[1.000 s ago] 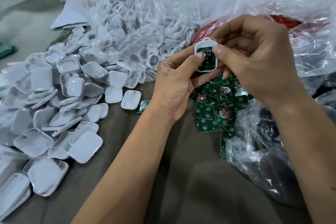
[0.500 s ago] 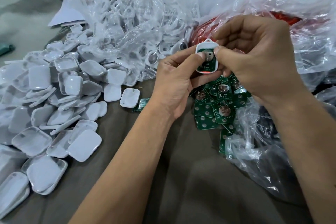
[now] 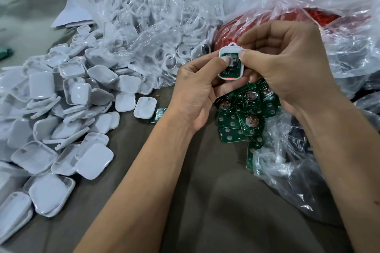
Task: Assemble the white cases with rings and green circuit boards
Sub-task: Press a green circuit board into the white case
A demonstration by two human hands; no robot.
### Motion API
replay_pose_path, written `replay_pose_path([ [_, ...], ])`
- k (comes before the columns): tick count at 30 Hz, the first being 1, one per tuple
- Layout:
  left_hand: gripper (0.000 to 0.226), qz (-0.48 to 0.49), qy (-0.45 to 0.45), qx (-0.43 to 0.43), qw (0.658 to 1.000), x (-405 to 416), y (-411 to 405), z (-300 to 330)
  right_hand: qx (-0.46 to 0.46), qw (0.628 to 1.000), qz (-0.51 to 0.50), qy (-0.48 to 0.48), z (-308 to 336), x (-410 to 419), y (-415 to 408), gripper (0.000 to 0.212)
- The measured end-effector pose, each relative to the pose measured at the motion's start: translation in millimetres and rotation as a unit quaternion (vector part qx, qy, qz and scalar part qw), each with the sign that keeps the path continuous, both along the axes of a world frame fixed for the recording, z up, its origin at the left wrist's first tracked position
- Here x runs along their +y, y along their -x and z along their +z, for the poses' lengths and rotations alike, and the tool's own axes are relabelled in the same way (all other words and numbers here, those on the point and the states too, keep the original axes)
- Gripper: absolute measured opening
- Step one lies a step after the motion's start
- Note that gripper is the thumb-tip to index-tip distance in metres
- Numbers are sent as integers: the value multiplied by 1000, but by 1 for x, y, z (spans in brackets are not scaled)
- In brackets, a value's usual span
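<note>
As before, both thumbs press the board.

Both hands hold one white case with a green circuit board seated inside it. The left hand grips it from below, thumb on the board; the right hand pinches its right edge. Just below the case lies a pile of green circuit boards on the counter. Well to the left of the case is a heap of white case halves.
</note>
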State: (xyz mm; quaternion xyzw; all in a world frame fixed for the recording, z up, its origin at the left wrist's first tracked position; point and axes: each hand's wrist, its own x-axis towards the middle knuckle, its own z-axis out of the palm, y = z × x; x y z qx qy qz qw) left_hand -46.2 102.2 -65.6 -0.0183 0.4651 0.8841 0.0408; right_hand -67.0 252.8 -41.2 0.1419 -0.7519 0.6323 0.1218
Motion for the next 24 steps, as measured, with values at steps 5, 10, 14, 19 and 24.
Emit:
replay_pose_path([
  [5, 17, -1, -3, 11, 1000, -2, 0, 0, 20, 999, 10, -22, 2, 2, -2, 11],
  [10, 15, 6, -7, 19, 1000, -2, 1, 1, 60, 994, 39, -82, 6, 4, -3, 8],
  [14, 12, 11, -11, 22, 1000, -3, 1, 1, 89, 984, 35, -152, 6, 4, -4, 16],
  [19, 13, 12, -11, 25, 1000, -4, 2, 0, 100, 978, 24, -181, 7, 4, -3, 20],
  [24, 14, 9, -10, 29, 1000, -5, 2, 0, 110, 973, 12, -204, 8, 6, -3, 20],
])
